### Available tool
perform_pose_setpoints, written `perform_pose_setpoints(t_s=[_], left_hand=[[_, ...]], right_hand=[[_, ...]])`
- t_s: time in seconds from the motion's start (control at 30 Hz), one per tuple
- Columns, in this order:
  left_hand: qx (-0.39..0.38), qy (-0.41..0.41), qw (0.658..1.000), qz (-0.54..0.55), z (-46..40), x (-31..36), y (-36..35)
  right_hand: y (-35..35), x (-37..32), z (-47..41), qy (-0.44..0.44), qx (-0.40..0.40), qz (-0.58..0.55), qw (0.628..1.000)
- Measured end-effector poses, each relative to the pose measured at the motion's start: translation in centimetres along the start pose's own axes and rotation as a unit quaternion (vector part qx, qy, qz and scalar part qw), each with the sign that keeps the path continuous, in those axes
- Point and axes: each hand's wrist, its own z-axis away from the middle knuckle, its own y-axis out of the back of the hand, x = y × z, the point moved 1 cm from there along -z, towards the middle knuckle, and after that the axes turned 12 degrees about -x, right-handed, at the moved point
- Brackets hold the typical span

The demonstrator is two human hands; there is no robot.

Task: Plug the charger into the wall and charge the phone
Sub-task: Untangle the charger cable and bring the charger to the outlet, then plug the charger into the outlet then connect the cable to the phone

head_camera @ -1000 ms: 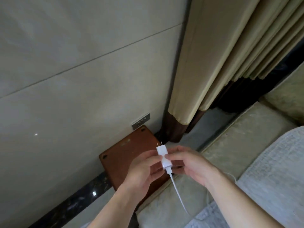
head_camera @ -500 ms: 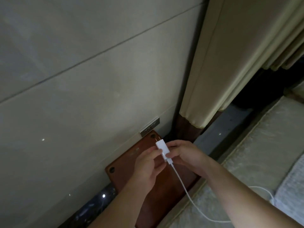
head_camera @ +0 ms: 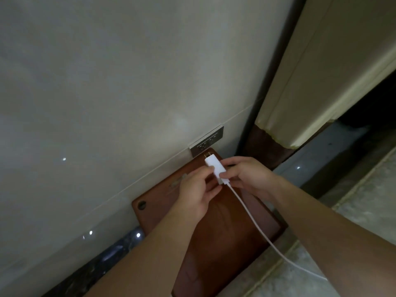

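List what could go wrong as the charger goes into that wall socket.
1. The prongs point at the wall socket but sit a little short of it; the dim, steep view could make them miss the slots.
2. Both the left hand and right hand pinch the charger close to its prongs, so fingertips might touch metal.
3. The cable trails off to the right and might snag.

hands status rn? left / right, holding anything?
Left hand: closed, pinching the white charger.
Right hand: closed on the charger's cable end, prongs aimed at the wall outlet, not inserted.
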Motion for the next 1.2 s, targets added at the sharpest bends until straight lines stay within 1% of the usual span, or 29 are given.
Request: perform_pose_setpoints(t_s=[0.23, 0.47, 0.7, 1.0, 1.1, 1.2], left_hand=[[0.005, -0.002, 1.0, 0.016, -3.7, -0.1, 0.6], [0.002, -0.017, 0.999, 0.027, -5.4, 0.1, 1.4], [-0.004, -0.03, 0.999, 0.021, -5.5, 0.3, 1.1], [0.004, -0.048, 0.997, 0.059, -5.4, 0.8, 0.9], [0.01, -0.038, 0.996, 0.08, -5.4, 0.7, 0.6], [0.022, -0.035, 0.997, 0.07, -5.4, 0.5, 0.2]], right_hand=[[1.5, 1.3, -3.6, 0.018, 0.026, -0.017, 0.999], [1.9, 1.6, -5.6, 0.036, 0.012, -0.024, 0.999], [2.3, 1.7, -5.5, 0.051, -0.007, -0.039, 0.998], [1.7, 1.4, -5.2, 0.062, -0.017, -0.046, 0.997], [1.8, 1.4, -5.1, 0.072, -0.011, -0.028, 0.997], [1.9, 1.4, -5.1, 0.078, -0.004, 0.001, 0.997]])
